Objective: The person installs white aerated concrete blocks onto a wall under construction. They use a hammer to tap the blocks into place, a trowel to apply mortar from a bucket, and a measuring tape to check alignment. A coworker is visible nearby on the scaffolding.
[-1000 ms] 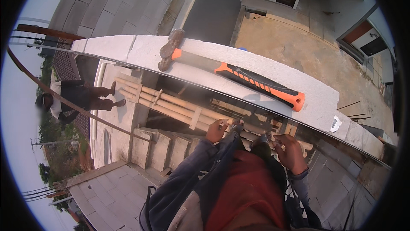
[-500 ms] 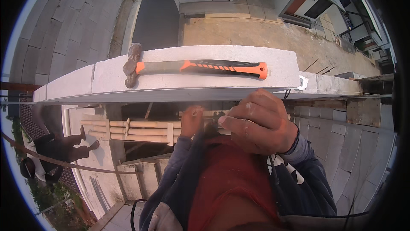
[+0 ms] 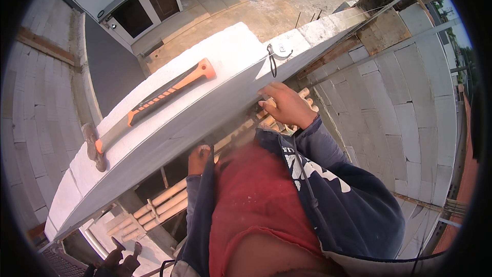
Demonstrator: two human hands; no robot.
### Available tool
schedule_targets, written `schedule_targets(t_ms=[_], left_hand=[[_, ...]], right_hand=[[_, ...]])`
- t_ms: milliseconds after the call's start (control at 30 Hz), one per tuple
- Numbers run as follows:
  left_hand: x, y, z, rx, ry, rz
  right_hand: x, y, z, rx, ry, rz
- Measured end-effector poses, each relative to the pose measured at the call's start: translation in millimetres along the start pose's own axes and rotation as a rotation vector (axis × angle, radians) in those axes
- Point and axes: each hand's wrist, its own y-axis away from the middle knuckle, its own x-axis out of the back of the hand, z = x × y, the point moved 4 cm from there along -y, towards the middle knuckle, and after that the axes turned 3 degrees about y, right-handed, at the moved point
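Observation:
My right hand point(image 3: 288, 107) is beside the near face of the white block wall point(image 3: 225, 46), below the tape measure. Its fingers are curled toward the thumb; a small greyish spot shows between them, too unclear to name. My left hand point(image 3: 199, 160) is curled closed in front of my body, partly covered by the jacket edge, and whatever it may hold is hidden. On top of the wall lies a hammer point(image 3: 166, 95) with an orange and black handle, its rusty head toward the left. A white tape measure point(image 3: 281, 50) with a black strap rests on the wall's top, farther right.
Bamboo poles point(image 3: 164, 206) run below the wall on its near side. At the lower left, another person's legs point(image 3: 123, 256) show. A thin line stretches over the wall at the upper right. A block wall point(image 3: 389, 108) stands to the right, and a paved yard point(image 3: 287, 8) lies beyond.
The view has turned, so the wall now slants up to the right and the tape measure shows fully. My right hand has moved away from my body's middle, toward the wall below the tape measure.

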Motion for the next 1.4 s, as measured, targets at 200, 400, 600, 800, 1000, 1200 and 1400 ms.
schedule_targets(t_ms=[200,400,600,800,1000,1200,1400], left_hand=[[-14.0,-26.6,32.7,-0.088,-0.124,-0.15],[-41.7,-30.9,79.4,-0.101,-0.114,-0.075],[-73.5,-11.4,94.1,-0.071,0.144,-0.072],[-97.5,9.3,216.4,0.157,1.114,-0.436],[-114.1,13.0,260.7,0.136,1.179,-0.21],[11.1,83.6,113.8,0.399,0.651,-0.182],[-22.6,168.8,95.2,0.413,-0.208,-0.796]], right_hand=[[22.3,-59.5,93.8,-0.16,0.306,0.443],[18.8,-82.7,111.5,-0.235,0.38,0.34],[38.7,-56.5,92.5,0.066,-0.064,0.419],[30.5,2.3,44.6,0.406,-0.594,-0.06],[-5.4,18.0,25.5,0.619,-0.614,-0.114],[4.5,39.5,185.2,-0.093,-0.616,-0.156],[-91.7,177.7,434.7,-0.631,-0.013,-0.195]])
